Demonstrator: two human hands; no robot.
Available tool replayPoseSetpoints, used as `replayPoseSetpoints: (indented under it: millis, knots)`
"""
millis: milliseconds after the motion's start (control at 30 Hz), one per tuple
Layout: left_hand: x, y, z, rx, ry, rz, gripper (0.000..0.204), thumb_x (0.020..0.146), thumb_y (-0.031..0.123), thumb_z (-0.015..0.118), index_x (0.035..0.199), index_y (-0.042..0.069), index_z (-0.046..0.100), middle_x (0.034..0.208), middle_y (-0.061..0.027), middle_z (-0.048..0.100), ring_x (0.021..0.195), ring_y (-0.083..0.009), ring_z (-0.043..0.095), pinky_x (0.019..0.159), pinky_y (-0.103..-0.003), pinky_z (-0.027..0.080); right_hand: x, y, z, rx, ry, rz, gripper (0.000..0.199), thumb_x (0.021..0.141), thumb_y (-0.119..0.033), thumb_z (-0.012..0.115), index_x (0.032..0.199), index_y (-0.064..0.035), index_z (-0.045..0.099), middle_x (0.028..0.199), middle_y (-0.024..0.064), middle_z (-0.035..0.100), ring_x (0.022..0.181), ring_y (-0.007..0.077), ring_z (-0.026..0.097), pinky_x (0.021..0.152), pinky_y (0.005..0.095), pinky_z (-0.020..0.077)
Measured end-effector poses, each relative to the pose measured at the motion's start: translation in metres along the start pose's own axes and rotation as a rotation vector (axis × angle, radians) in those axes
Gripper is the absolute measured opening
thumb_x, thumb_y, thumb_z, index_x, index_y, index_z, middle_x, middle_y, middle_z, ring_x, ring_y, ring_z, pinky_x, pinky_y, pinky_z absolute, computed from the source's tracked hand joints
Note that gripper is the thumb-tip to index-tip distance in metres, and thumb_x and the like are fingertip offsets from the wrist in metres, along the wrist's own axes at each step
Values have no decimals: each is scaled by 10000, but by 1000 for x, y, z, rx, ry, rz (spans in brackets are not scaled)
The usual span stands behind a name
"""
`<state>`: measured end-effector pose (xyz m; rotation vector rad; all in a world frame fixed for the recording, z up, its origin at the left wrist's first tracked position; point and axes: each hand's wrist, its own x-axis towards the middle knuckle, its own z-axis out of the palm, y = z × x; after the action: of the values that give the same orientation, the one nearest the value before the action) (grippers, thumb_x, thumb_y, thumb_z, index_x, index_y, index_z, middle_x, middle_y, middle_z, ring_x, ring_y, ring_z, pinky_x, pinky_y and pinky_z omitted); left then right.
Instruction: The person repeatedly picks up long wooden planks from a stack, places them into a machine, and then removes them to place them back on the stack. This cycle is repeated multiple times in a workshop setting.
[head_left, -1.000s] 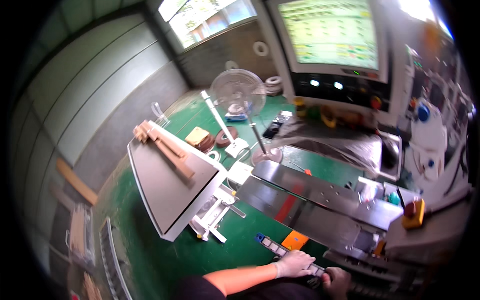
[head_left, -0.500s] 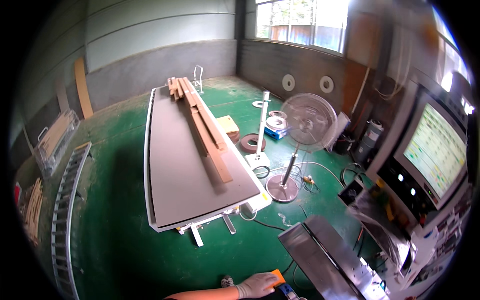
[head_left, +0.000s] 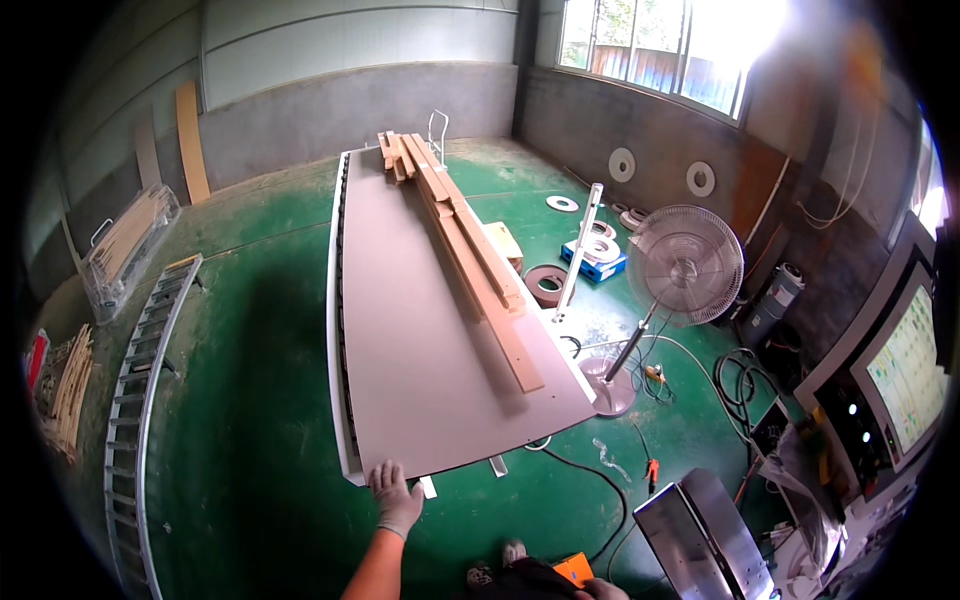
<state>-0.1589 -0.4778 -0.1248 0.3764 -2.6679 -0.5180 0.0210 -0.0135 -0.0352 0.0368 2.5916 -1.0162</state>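
Over green floor, gloved left hand (head_left: 396, 494) touching smooth grey panel (head_left: 420, 350)

A long panel (head_left: 420, 340) runs from the lower centre of the frame to the upper centre, with wooden strips (head_left: 470, 250) lying along its right side. The left hand (head_left: 395, 495) rests on the panel's near edge. A fan (head_left: 685, 265) stands to the right, a ladder (head_left: 145, 390) lies at left, and a screen (head_left: 910, 375) sits at the right edge.
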Motion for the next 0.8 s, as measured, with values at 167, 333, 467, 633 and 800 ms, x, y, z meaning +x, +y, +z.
replayPoseSetpoints:
  millis: [167, 333, 467, 633, 800]
  knots:
    - [4, -22, -28, 117, -325, -40, 923, 954, 597, 577, 1638, 37, 313, 1732, -198, 227, 1613, -385, 132, 1302, -560, 39, 119, -30, 16, -110, -209, -299, 425, 1007, -455, 645, 1184, -80, 736, 1119, 153, 749, 1096, 348, 703, 1003, 456, 525]
    - [46, -13, -16, 98, -339, -182, 959, 966, 630, 537, 1632, -14, 287, 1737, -237, 173, 1622, -410, 76, 1297, -576, 7, 227, -95, -19, 7, -110, -414, 375, 1010, -370, 663, 1220, -67, 732, 1157, 163, 747, 1036, 355, 728, 899, 408, 580]
    - [84, -19, 10, 196, -290, -175, 998, 952, 663, 541, 1616, -39, 290, 1710, -287, 198, 1603, -454, 106, 1292, -596, 27, 321, -140, -49, 119, -7, -424, 293, 996, -263, 701, 1183, -43, 747, 1110, 168, 762, 1011, 317, 746, 876, 383, 585]
    - [155, -16, 25, 268, -414, -173, 1063, 950, 724, 497, 1634, -44, 229, 1722, -285, 144, 1596, -488, 47, 1283, -605, -18, 463, -157, -92, 410, 124, -311, 243, 1012, -191, 677, 1156, -9, 749, 991, 141, 776, 927, 227, 747, 835, 345, 575]
    - [278, 6, 34, 271, -644, -260, 1148, 920, 789, 495, 1673, 12, 112, 1746, -263, 13, 1592, -500, -70, 1234, -675, -51, 601, -217, -149, 413, 310, -348, 290, 986, -194, 664, 1167, 25, 719, 1016, 125, 742, 955, 232, 696, 873, 351, 552]
